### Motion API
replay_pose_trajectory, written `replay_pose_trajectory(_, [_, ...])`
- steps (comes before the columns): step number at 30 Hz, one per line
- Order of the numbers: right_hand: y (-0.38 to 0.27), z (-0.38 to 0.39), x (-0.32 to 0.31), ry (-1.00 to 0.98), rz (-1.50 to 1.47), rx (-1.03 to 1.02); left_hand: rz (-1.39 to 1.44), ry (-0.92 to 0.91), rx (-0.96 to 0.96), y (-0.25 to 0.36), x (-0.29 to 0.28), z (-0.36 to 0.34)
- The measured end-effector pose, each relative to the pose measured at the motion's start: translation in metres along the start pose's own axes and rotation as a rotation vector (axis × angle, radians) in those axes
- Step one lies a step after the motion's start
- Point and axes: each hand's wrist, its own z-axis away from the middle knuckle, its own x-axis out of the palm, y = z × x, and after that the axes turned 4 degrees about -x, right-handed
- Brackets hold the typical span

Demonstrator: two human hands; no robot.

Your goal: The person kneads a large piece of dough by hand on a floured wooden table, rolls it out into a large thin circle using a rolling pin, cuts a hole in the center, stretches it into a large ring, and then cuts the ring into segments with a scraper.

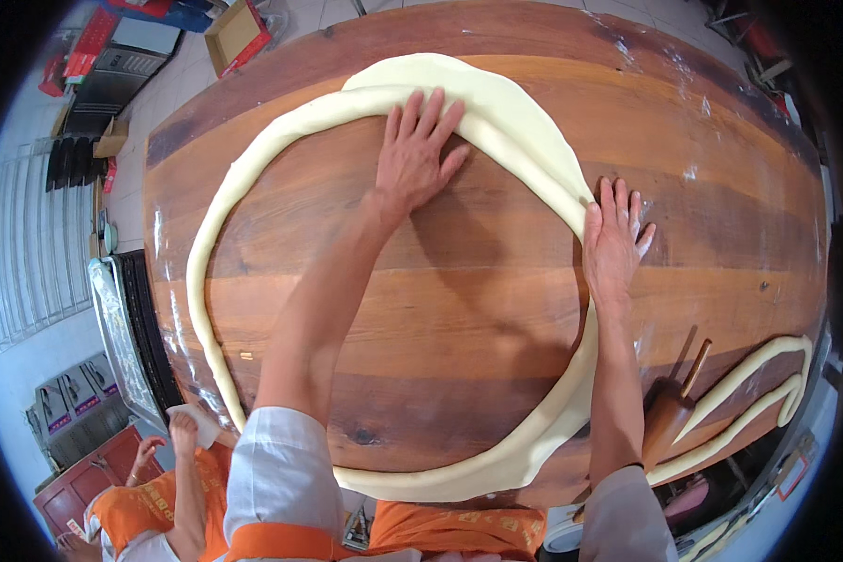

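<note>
A long pale dough rope (217,220) forms a large loop on the wooden table. At the far side, part of it is a flat dough sheet (510,108) with its inner edge rolled up. My left hand (417,155) lies over this rolled edge, fingers stretched out flat and apart. My right hand (613,239) rests at the right of the loop, where the sheet narrows. Its fingers are spread, and the thumb side touches the dough. On the near side the loop also widens into a flat band, partly hidden behind my right forearm.
A rolling pin (670,412) and a thinner folded dough strip (763,361) lie at the table's near right. Flour streaks mark the wooden table (702,244). Another person (173,501) stands at the lower left. Stacked trays (126,328) stand beside the table; an open cardboard box (237,37) sits beyond it.
</note>
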Motion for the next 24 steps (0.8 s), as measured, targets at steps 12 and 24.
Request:
replay_pose_trajectory(12, [-0.117,-0.047,0.003,0.135,-0.195,-0.497,-0.029,0.074,-0.165,-0.011,0.033,-0.128])
replay_pose_trajectory(24, [-0.097,-0.158,0.016,0.168,0.023,-0.386,-0.232,0.347,0.094,-0.059,0.022,-0.052])
